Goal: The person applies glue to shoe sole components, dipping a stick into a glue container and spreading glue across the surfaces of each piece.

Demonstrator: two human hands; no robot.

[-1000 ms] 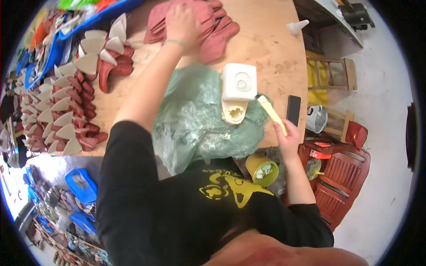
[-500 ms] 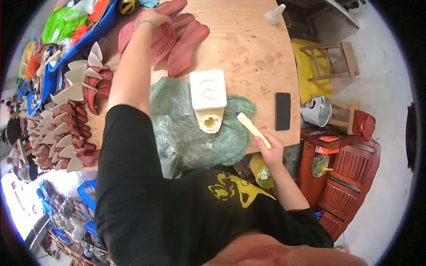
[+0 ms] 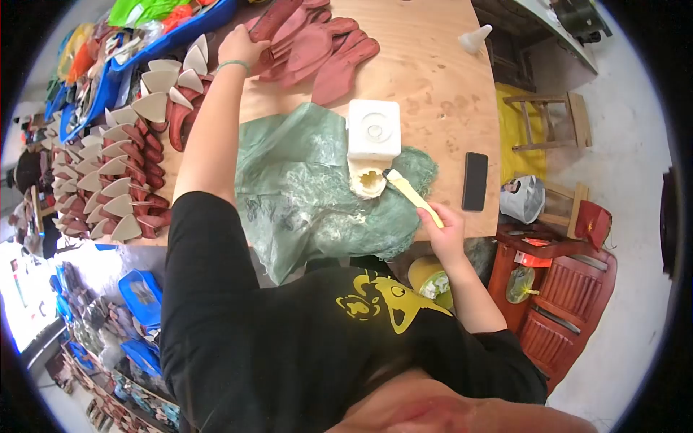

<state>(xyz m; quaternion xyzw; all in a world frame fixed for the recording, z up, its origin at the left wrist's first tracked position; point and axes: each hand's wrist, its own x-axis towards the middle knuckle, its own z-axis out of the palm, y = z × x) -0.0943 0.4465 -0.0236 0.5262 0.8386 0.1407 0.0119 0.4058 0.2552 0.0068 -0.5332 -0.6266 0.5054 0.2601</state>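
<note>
My left hand [image 3: 244, 49] reaches to the back of the table, fingers closed on the end of a dark red shoe insole [image 3: 277, 17]. Beside it several more red insoles [image 3: 346, 70] lie spread in an overlapping pile. My right hand [image 3: 443, 229] grips the pale yellow handle of a brush [image 3: 413, 193]. The brush's dark tip is at the rim of an open glue-crusted pot [image 3: 369, 185]. Right behind the pot is a white square container [image 3: 374, 130] with a round moulded top. Under both is a crumpled green plastic sheet [image 3: 296, 166].
Rows of red shoe parts with cream pieces [image 3: 115, 169] stand along the left side. Blue bins [image 3: 170, 35] are behind them. A black phone [image 3: 474, 182] lies near the right edge, and a white nozzle-like bottle [image 3: 474, 39] stands farther back. A wooden chair [image 3: 559, 303] is at the right.
The view has shifted, so the table appears farther right. My left hand now holds an insole lifted at the pile. The brush tip has moved closer to the pot's rim.
</note>
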